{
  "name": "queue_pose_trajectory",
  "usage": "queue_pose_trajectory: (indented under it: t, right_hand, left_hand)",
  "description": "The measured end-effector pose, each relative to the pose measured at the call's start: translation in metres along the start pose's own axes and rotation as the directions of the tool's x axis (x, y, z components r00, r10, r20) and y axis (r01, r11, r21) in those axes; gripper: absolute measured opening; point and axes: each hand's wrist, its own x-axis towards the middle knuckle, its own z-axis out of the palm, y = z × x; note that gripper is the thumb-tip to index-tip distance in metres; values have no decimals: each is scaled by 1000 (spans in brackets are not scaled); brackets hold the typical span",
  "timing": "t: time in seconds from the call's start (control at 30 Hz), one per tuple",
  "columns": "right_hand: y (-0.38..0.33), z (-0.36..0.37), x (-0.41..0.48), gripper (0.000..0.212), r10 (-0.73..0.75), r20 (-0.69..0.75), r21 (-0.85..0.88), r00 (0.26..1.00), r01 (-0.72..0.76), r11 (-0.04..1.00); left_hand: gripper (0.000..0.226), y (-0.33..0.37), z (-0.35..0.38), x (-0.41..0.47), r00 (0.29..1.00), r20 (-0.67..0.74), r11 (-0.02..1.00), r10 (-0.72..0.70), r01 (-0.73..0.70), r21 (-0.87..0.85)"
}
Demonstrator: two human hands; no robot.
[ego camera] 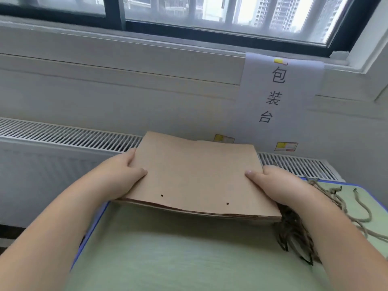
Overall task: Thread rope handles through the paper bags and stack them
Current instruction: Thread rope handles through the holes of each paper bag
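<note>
Centre of frame, over the far edge of the green table (168, 248): a stack of flat paper bags (197, 175). The left hand (123, 175) grips its left edge and the right hand (277, 185) its right, thumbs on top. Can't tell if the stack is lifted or resting. Likely light and floppy, and the sheets will slide, so clamp both sides. Bags are folded flat, nothing inside; the top bag's holes (161, 195) are unthreaded. Rope handles (294, 232) are piled lower right, limp and tangle-prone.

Green blue-edged table (178, 248) — loose rope handles (294, 234) at right
</note>
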Motion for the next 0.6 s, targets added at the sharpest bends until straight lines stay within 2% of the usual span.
queue_pose_trajectory:
  t: [0.07,0.13,0.2,0.27,0.3,0.37,0.43,0.6]
  right_hand:
    - [3,-2,-3,52,-35,-74,2,997,35,999]
    - [10,-6,-12,51,-78,-161,24,984,83,996]
    - [24,-15,-27,45,-140,-270,34,953,155,987]
    - [45,-26,-48,37,-206,-345,38,916,233,972]
    - [57,-31,-59,33,-240,-358,35,903,269,962]
    - [80,-35,-74,24,-295,-351,17,889,321,947]
    - [99,-30,-83,18,-327,-342,12,881,352,936]
    - [116,-6,-89,17,-384,-318,-17,867,400,917]
  left_hand:
    - [74,8,2,-8,998,-60,999,4,-2,35]
    - [76,17,6,-21,982,-190,1000,1,3,22]
    - [71,26,14,-40,923,-384,1000,12,-22,-20]
    - [62,46,29,-66,836,-540,990,99,-138,-32]
    - [57,60,40,-80,802,-573,976,168,-219,-20]
    - [49,87,62,-103,766,-553,925,327,-379,21]
    - [42,108,82,-117,744,-485,873,459,-479,93]
    - [32,104,118,-129,741,-382,829,553,-533,166]
